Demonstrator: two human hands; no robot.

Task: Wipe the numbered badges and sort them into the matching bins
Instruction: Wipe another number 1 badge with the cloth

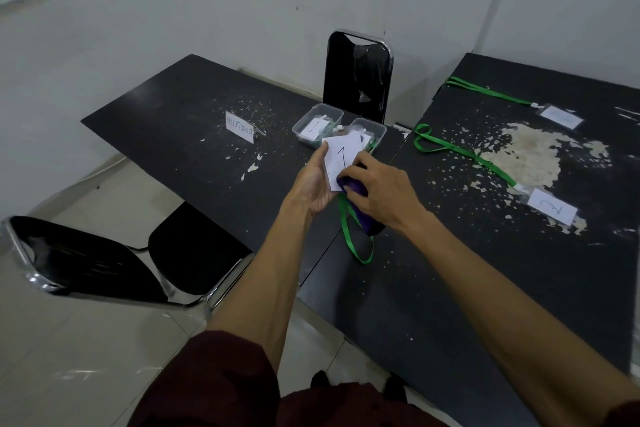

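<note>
My left hand [313,184] holds a white badge [341,159] marked "1" above the table, its green lanyard [351,239] hanging below. A purple cloth [356,198] is gripped in my right hand [377,192] and pressed against the badge's lower edge. Just beyond stand two clear plastic bins: the left bin [304,121] shows a "1" label and holds badges, the right bin [375,130] also holds badges. On the right table lie a badge marked "2" [552,208] and another badge [562,117], each on a green lanyard.
Two worn black tables [180,121] meet near the bins. A white "RECEPTIONIST" sign [240,126] stands on the left table. One black chair [358,76] is behind the tables, another [104,263] at the near left. Peeled patches mark the right table [526,156].
</note>
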